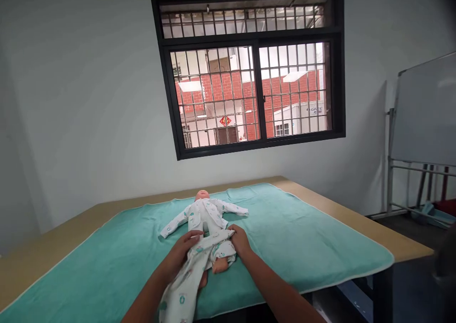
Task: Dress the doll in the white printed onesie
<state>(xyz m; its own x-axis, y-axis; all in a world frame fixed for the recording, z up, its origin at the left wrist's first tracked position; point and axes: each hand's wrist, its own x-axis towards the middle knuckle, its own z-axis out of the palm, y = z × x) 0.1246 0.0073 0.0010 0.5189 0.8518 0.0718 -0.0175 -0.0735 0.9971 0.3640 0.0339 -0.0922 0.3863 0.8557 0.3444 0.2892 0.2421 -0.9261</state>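
Now the patterned pants lie low across the clothed doll, long axis one-to-seven o'clock; the right hand pinches their edge at two, the left hand, nearer the loose leg, touches at nine, grip unclear.

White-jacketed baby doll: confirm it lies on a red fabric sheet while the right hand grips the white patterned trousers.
Wrong colour: the head view shows the doll on a mint green fabric sheet. The right hand does grip the trousers.

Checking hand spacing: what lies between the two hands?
In the head view, the pants lie bunched across the doll's legs, between left hand and right hand.
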